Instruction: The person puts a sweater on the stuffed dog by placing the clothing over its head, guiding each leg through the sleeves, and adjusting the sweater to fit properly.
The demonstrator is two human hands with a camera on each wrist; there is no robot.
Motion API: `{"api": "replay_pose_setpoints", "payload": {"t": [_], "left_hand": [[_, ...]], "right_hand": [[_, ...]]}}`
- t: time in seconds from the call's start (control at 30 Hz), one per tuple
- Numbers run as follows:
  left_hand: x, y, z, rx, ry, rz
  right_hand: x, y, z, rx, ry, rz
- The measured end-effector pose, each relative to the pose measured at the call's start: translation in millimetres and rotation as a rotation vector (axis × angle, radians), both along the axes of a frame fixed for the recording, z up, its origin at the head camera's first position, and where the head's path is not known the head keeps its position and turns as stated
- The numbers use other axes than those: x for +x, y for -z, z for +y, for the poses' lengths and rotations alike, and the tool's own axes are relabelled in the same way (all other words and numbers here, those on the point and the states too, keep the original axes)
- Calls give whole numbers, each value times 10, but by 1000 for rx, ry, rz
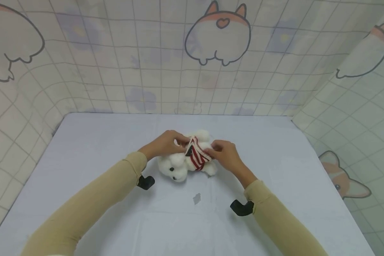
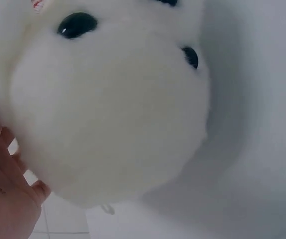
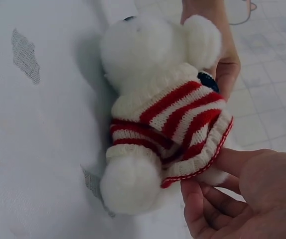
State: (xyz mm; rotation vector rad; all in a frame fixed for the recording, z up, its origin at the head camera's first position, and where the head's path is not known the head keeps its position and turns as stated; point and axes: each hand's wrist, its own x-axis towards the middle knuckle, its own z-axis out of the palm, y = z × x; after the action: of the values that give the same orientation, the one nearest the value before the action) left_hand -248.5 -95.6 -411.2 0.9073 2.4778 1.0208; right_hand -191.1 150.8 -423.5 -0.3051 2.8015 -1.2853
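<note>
A white plush dog [image 1: 169, 167] lies on its side, its head toward the left. It wears a red-and-white striped knitted sweater [image 1: 199, 156] with a dark patch. My left hand [image 1: 167, 143] pinches the sweater near that patch, behind the dog's head. On the other side, my right hand [image 1: 226, 153] pinches the sweater's lower hem between thumb and fingers; the right wrist view shows that hem [image 3: 203, 162] lifted off the fur. The dog's white head [image 2: 113, 114] with dark eyes fills much of the left wrist view, where the left fingertips are partly hidden.
A pale cloth covers the table [image 1: 179, 227], with a small grey patch [image 1: 196, 198] in front of the dog. Black wrist mounts [image 1: 242, 208] stick out below the sleeves. A grid-patterned curtain [image 1: 166, 71] with cartoon corgis surrounds the table at the back and sides.
</note>
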Motion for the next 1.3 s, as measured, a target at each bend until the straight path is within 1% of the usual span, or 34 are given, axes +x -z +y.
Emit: {"api": "replay_pose_setpoints", "payload": {"t": [0.17,0.27,0.43,0.53,0.67,0.83,0.93,0.97,1.03,1.07,1.1,1.13,1.2,1.23,1.27,1.3], "left_hand": [[55,62,26,89,-1,11],[84,93,47,115,-7,8],[105,94,92,100,-17,24],[111,70,119,95,-22,34],[114,30,147,74,-45,35],[131,-74,183,6,-73,55],[138,-113,207,-21,-98,62],[138,-112,218,-37,-100,64],[130,-90,251,-77,-58,97],[129,-81,267,-93,-39,108],[125,-69,279,-101,-27,119],[116,-56,282,-95,-17,113],[109,-46,277,-86,-20,121],[111,-45,265,-76,-36,109],[113,-42,255,-75,-51,106],[112,-30,248,-76,-55,113]], "right_hand": [[-42,4,-65,14,-12,0],[-50,-4,-107,-11,-10,-10],[-51,-16,-154,-53,26,-27],[-59,-17,-170,-87,15,-48],[-50,-30,-176,-199,-49,-109],[1,-43,-185,-376,-134,-173],[44,-56,-219,-485,-135,-188],[63,-79,-241,-516,-131,-181],[75,-124,-301,-547,-187,-111],[84,-170,-345,-535,-219,-71],[85,-223,-393,-487,-241,-12],[79,-275,-441,-442,-264,48],[50,-354,-522,-350,-279,158],[42,-382,-546,-311,-247,168],[33,-384,-552,-269,-199,181],[24,-373,-543,-249,-146,177]]}}
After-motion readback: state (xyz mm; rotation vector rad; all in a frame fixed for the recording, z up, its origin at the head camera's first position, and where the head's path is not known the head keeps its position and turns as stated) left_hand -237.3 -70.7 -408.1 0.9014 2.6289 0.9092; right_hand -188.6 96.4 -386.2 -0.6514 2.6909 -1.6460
